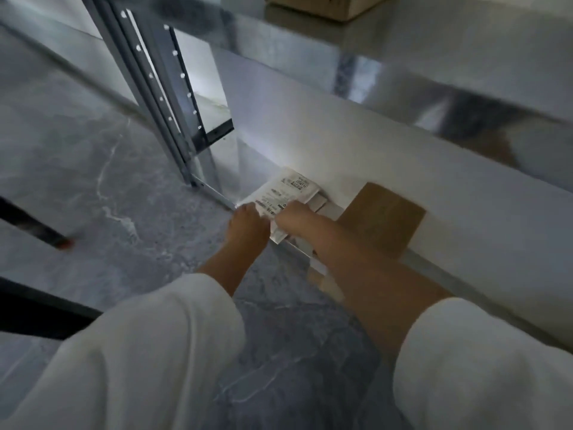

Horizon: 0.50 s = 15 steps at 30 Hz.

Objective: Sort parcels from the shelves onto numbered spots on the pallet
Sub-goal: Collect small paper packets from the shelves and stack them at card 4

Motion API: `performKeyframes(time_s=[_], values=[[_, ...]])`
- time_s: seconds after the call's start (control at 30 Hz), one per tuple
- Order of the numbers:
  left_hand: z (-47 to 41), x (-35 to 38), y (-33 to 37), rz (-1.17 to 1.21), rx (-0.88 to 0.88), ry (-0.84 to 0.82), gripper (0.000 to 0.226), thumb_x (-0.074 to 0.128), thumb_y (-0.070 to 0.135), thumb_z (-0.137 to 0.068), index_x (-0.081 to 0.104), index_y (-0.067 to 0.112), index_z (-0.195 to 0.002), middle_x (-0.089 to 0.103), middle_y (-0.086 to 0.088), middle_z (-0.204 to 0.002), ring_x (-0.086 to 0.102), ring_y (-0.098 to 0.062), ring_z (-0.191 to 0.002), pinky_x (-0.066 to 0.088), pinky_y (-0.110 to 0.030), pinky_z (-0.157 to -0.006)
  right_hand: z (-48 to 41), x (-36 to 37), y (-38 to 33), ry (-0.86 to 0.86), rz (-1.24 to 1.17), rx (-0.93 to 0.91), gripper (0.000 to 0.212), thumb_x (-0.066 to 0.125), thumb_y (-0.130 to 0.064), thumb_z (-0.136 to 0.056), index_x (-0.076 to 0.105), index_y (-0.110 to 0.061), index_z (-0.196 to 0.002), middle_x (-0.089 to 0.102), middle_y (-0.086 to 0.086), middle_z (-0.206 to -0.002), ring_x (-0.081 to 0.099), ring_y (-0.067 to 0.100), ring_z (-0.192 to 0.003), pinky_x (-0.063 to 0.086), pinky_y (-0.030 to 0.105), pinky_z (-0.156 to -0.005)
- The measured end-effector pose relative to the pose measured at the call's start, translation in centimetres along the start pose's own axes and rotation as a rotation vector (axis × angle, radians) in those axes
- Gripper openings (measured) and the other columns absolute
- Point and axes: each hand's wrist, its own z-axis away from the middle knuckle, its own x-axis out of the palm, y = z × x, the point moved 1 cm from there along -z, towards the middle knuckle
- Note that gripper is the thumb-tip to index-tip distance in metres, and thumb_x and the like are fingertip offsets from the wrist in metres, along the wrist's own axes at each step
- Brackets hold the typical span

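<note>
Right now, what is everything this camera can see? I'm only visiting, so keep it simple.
White parcel: one, white with a printed label, on the bottom shelf, both hands on it.
Brown box: one, brown cardboard, bottom shelf, right of the white parcel.
Upper box: one, brown, on the higher shelf, mostly cut off by the frame.
Shelf rack: one, grey metal with a holed upright.
Floor: grey, marbled.
Left hand: bare, grips the parcel's near-left edge.
Right hand: bare, on the parcel's near edge.
Sleeves: two, white.

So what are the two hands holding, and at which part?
Both the left hand and the right hand grip the white labelled parcel at its near edge.
</note>
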Motion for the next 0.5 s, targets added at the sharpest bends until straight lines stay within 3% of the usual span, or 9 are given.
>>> performKeyframes(time_s=[0.17,0.23,0.3,0.37,0.4,0.47,0.5], values=[[-3.1,0.6,0.6,0.248,-0.101,-0.079,0.032,0.048,0.012,-0.09,0.057,-0.002,-0.117,0.06,-0.021,-0.118,0.057,-0.035,-0.11,0.045,-0.035,-0.088,-0.5,0.7,-0.2,-0.012,0.199,0.039,0.04,0.035,-0.016,-0.1,0.048,-0.009,-0.138,0.048,0.01,-0.142,0.041,0.028,-0.133,0.03,0.038,-0.111],[-4.0,1.7,0.0,0.241,-0.089,-0.104,0.03,0.052,0.014,-0.085,0.06,-0.004,-0.107,0.064,-0.022,-0.106,0.06,-0.036,-0.103,0.048,-0.036,-0.082,-1.3,0.9,0.7,-0.047,0.221,0.055,0.041,0.04,-0.024,-0.098,0.051,-0.012,-0.135,0.05,0.011,-0.14,0.043,0.03,-0.131,0.033,0.04,-0.104],[-4.7,1.9,-0.7,0.212,-0.115,-0.093,0.041,0.056,0.023,-0.086,0.055,-0.005,-0.117,0.058,-0.021,-0.116,0.054,-0.036,-0.113,0.046,-0.04,-0.095,-2.1,1.1,1.1,-0.049,0.167,0.044,0.046,0.049,-0.03,-0.092,0.052,-0.009,-0.132,0.051,0.017,-0.137,0.047,0.035,-0.127,0.039,0.043,-0.098],[-5.7,2.3,-2.2,0.229,-0.211,-0.083,0.064,0.061,0.035,-0.083,0.042,-0.003,-0.132,0.047,-0.015,-0.129,0.042,-0.032,-0.125,0.038,-0.042,-0.106,-2.6,1.1,1.4,-0.066,0.154,0.05,0.047,0.045,-0.029,-0.094,0.048,-0.008,-0.137,0.047,0.017,-0.14,0.046,0.035,-0.127,0.04,0.044,-0.105],[-6.1,2.5,-3.0,0.277,-0.244,-0.117,0.075,0.064,0.043,-0.075,0.043,0.0,-0.133,0.048,-0.012,-0.132,0.045,-0.03,-0.124,0.04,-0.043,-0.105,-2.5,1.0,1.4,-0.077,0.157,0.061,0.048,0.04,-0.027,-0.098,0.042,-0.009,-0.142,0.042,0.017,-0.144,0.042,0.034,-0.129,0.036,0.044,-0.108],[-6.4,2.6,-3.6,0.443,-0.282,-0.214,0.075,0.071,0.042,-0.065,0.05,0.001,-0.124,0.06,-0.017,-0.124,0.06,-0.027,-0.11,0.053,-0.04,-0.091,-2.5,1.1,1.5,-0.072,0.088,0.067,0.051,0.039,-0.025,-0.099,0.034,-0.006,-0.146,0.038,0.017,-0.145,0.039,0.033,-0.13,0.036,0.044,-0.11],[-6.2,2.4,-3.2,0.514,-0.301,-0.251,0.062,0.073,0.03,-0.074,0.05,-0.002,-0.121,0.063,-0.018,-0.118,0.063,-0.026,-0.103,0.054,-0.034,-0.083,-2.7,1.1,1.6,-0.076,0.084,0.059,0.051,0.042,-0.024,-0.098,0.036,-0.005,-0.144,0.041,0.018,-0.143,0.042,0.032,-0.129,0.039,0.044,-0.108]])
